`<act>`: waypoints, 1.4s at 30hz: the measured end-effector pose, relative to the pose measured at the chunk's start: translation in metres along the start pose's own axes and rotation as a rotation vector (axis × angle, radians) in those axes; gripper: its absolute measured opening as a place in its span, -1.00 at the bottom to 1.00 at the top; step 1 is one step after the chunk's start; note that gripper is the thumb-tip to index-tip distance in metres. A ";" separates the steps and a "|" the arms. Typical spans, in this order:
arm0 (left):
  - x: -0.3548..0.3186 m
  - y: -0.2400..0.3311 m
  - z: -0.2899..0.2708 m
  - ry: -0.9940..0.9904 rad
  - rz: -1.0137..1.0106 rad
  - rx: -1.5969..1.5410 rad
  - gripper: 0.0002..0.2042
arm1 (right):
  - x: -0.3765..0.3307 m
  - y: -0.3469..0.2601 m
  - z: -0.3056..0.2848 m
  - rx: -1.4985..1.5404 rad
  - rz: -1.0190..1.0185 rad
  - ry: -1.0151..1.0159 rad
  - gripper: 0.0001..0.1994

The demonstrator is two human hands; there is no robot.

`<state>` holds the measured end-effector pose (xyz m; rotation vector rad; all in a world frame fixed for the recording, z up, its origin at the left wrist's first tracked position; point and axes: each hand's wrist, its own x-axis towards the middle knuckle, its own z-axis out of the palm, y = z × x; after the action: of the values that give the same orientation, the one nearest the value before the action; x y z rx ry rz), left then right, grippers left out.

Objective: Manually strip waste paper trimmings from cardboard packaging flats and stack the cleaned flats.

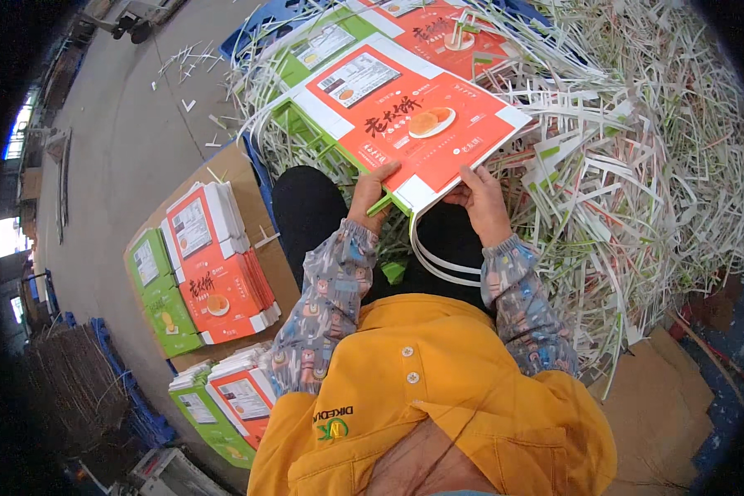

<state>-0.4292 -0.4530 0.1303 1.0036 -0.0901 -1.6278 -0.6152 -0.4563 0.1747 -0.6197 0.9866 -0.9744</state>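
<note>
A printed cardboard box blank (339, 124), red and white with a green side and a picture of cakes on a plate, lies tilted in front of me. My left hand (374, 192) grips its near left corner, thumb on top. My right hand (483, 203) pinches the near edge further right, fingers partly hidden beneath. From the near corner, thin white trim strips (438, 269) curl down toward my lap. A narrow green strip (379, 206) sticks out by my left fingers. Beyond lie another red blank (422, 31) and a green one (326, 45), partly covered.
Heaped paper trimmings (612, 198) fill the right side and surround the blanks. Stacked red and green blanks (223, 273) stand on brown cardboard (277, 248) at left, with another stack (244, 397) nearer. Blue pallet edges (260, 29) show at the back.
</note>
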 end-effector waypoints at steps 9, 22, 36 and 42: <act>-0.001 0.019 0.013 -0.043 0.050 -0.295 -0.64 | -0.026 -0.004 0.018 0.559 -0.065 -0.083 -0.78; -0.021 0.037 0.001 0.003 -0.056 0.128 -0.72 | 0.051 -0.116 -0.199 -1.756 -0.599 0.519 -0.82; -0.030 0.030 -0.026 0.002 -0.040 0.022 -0.65 | 0.083 -0.137 -0.153 -1.923 -0.667 0.504 -0.73; -0.029 0.020 -0.003 -0.008 -0.055 -0.007 -0.66 | -0.016 -0.069 -0.060 -0.722 -0.280 0.148 -0.69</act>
<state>-0.4128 -0.4345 0.1551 1.0026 -0.0629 -1.6810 -0.6996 -0.4742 0.2101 -1.3275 1.4221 -0.9024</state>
